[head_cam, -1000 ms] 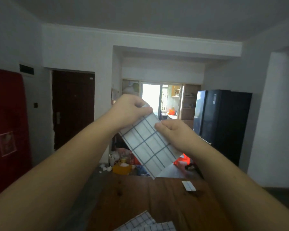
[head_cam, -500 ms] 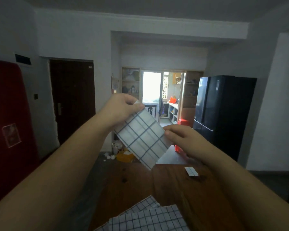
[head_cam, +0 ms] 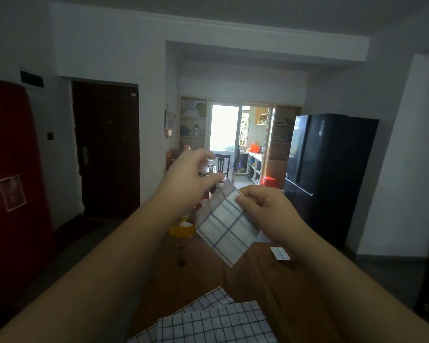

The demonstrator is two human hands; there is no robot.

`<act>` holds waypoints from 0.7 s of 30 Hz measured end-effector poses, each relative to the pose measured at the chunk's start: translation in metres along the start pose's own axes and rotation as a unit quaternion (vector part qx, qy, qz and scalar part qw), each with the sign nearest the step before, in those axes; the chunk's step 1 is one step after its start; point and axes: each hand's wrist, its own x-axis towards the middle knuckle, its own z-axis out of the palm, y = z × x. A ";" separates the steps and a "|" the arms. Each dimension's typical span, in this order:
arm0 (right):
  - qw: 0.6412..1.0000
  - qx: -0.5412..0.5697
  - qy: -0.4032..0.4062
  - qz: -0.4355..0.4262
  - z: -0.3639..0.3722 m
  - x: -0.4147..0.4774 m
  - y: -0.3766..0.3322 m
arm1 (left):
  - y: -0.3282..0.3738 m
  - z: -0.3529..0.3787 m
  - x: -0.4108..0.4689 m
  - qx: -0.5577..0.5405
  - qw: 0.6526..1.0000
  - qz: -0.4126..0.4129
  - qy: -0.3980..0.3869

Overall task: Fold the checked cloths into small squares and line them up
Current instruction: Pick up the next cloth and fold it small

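My right hand (head_cam: 265, 209) pinches the folded cloth (head_cam: 223, 229) above the table (head_cam: 203, 273). My left hand (head_cam: 193, 177) is blurred beside its top corner; I cannot tell its grip.

held cloth (head_cam: 223, 226) above table (head_cam: 203, 276) middle | folded square (head_cam: 279, 253) on table near right edge | cloth pile (head_cam: 213, 323) at near edge | fridge (head_cam: 330, 174) behind far right corner

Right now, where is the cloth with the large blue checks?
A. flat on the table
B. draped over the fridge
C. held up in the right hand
C: the right hand pinches the cloth by its upper edge, above the wooden table.
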 end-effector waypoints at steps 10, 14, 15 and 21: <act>0.993 -0.085 -0.014 -0.075 0.010 -0.004 -0.002 | -0.003 0.014 -0.029 0.013 0.991 0.076 -0.109; 0.994 -0.093 -0.026 -0.055 0.008 -0.008 -0.004 | -0.005 0.015 -0.032 -0.012 0.995 0.066 -0.070; 0.995 -0.086 -0.020 -0.041 0.008 -0.009 -0.004 | -0.006 0.017 -0.032 -0.013 0.996 0.061 -0.061; 0.993 -0.102 0.055 -0.003 0.005 -0.006 -0.001 | -0.011 0.023 -0.029 -0.126 0.992 0.000 -0.025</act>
